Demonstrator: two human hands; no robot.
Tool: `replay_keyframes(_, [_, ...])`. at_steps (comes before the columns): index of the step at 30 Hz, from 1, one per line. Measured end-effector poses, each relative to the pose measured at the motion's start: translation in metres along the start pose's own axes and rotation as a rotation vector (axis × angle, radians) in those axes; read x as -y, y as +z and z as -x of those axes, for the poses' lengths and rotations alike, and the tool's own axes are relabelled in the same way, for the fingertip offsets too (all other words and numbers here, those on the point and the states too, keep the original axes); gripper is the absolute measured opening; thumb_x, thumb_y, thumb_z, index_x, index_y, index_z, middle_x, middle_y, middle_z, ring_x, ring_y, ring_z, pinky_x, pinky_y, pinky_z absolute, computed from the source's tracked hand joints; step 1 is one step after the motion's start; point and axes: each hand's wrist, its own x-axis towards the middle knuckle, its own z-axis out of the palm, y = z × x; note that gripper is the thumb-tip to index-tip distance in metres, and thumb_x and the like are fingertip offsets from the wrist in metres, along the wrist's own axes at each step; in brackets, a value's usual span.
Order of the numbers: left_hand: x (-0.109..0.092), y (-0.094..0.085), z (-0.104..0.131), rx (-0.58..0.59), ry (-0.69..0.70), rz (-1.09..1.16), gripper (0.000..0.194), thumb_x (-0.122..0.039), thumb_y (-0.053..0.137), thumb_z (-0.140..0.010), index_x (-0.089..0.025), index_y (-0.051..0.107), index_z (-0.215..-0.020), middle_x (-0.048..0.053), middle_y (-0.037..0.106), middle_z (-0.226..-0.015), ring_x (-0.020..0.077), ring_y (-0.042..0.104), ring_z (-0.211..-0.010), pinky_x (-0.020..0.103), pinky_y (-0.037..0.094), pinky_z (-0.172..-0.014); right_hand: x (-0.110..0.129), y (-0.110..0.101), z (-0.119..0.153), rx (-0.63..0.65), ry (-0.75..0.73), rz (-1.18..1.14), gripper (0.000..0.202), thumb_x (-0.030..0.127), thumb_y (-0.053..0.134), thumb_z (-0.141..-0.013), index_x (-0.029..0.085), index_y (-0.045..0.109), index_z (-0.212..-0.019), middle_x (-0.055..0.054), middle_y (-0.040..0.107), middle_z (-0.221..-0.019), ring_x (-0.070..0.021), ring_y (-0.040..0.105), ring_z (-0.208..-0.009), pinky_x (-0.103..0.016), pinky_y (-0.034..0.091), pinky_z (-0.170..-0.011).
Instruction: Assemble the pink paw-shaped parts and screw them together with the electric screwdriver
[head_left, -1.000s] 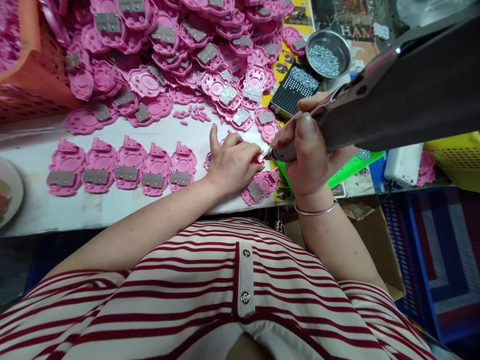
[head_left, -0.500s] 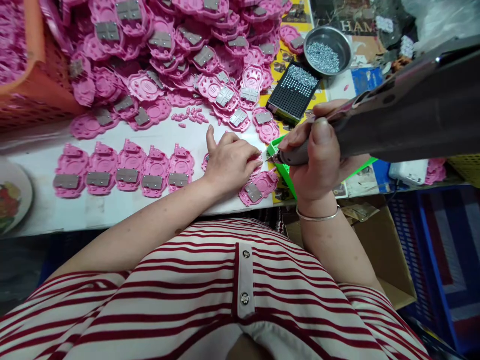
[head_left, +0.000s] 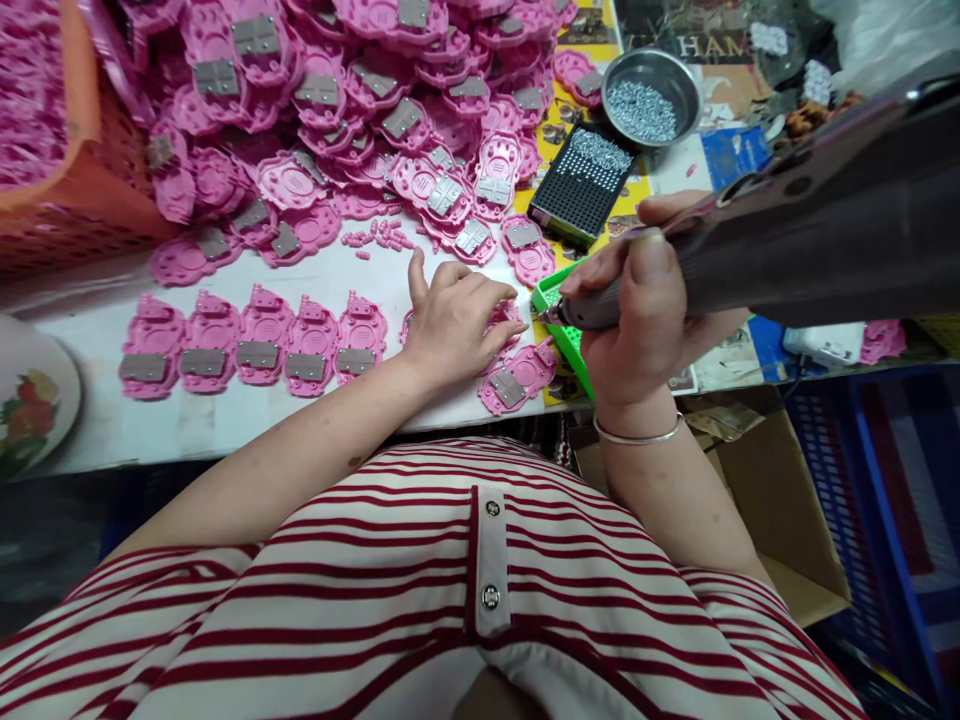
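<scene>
Resting over a pink casing (head_left: 501, 318) on the desk (head_left: 105, 430), the left hand (head_left: 459, 318) is half open, thumb and forefinger apart with some of the casing showing between them; whether it grips or merely presses cannot be told, though the pose seems meant to steady the piece. Closed round a dark power screwdriver (head_left: 787, 240), the right hand (head_left: 641, 310) aims its tip left, near the left fingertips, probably holding it low for control. Just nearer lies a second casing (head_left: 517, 380). A green tray (head_left: 574, 358) sits beneath the tool's front end. Farther off, a black perforated tray (head_left: 577, 195) and a metal bowl (head_left: 688, 100) carry what look like screws, apparently within easy reach of the right hand. To the left, five casings (head_left: 262, 335) are lined up facing alike, perhaps for order. Beyond are small pink pegs (head_left: 386, 235), a heap of casings (head_left: 360, 110) and, far left, an orange basket (head_left: 97, 205).
</scene>
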Motion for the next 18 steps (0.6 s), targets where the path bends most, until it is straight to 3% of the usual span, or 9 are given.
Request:
replay_keyframes(3, [0.003, -0.005, 0.007, -0.029, 0.001, -0.012, 0.029, -0.046, 0.062, -0.089, -0.027, 0.068, -0.110, 0.007, 0.072, -0.103, 0.0325, 0.054, -0.113, 0.066, 0.013, -0.116, 0.011, -0.002, -0.001, -0.077, -0.055, -0.027, 0.027, 0.043, 0.065, -0.086, 0.031, 0.060, -0.109, 0.007, 0.044, -0.062, -0.0070, 0.046, -0.043, -0.023, 0.045, -0.042])
replay_keyframes(6, [0.006, -0.009, 0.019, -0.027, 0.030, -0.054, 0.031, -0.046, 0.061, -0.089, -0.025, 0.068, -0.111, 0.008, 0.071, -0.106, 0.0331, 0.054, -0.114, 0.067, 0.009, -0.117, 0.032, -0.009, 0.000, -0.117, -0.049, 0.135, 0.031, 0.043, 0.057, -0.090, 0.029, 0.053, -0.117, 0.006, 0.043, -0.068, -0.0077, 0.049, -0.048, -0.024, 0.047, -0.047])
replay_keyframes(10, [0.009, -0.013, 0.033, -0.009, 0.064, -0.089, 0.033, -0.048, 0.061, -0.088, -0.025, 0.070, -0.110, 0.008, 0.070, -0.113, 0.0341, 0.053, -0.115, 0.070, 0.006, -0.116, 0.066, -0.027, 0.003, -0.054, 0.001, 0.331, 0.024, 0.043, 0.044, -0.094, 0.026, 0.053, -0.109, 0.002, 0.044, -0.071, -0.0098, 0.051, -0.055, -0.029, 0.050, -0.053])
replay_keyframes(15, [0.012, -0.013, 0.040, -0.008, 0.081, -0.086, 0.030, -0.048, 0.063, -0.087, -0.025, 0.073, -0.104, 0.007, 0.071, -0.112, 0.0342, 0.052, -0.115, 0.073, 0.008, -0.115, 0.087, -0.052, 0.006, 0.017, 0.054, 0.243, 0.025, 0.045, 0.061, -0.082, 0.026, 0.065, -0.097, 0.003, 0.048, -0.063, -0.0114, 0.049, -0.050, -0.030, 0.048, -0.047])
replay_keyframes(18, [0.014, -0.012, 0.040, -0.013, 0.095, -0.090, 0.025, -0.045, 0.061, -0.088, -0.027, 0.075, -0.100, 0.006, 0.071, -0.110, 0.0330, 0.053, -0.114, 0.074, 0.008, -0.115, 0.096, -0.063, 0.009, 0.015, 0.094, 0.399, 0.033, 0.051, 0.066, -0.080, 0.026, 0.068, -0.102, 0.001, 0.057, -0.077, -0.0130, 0.058, -0.065, -0.032, 0.052, -0.059])
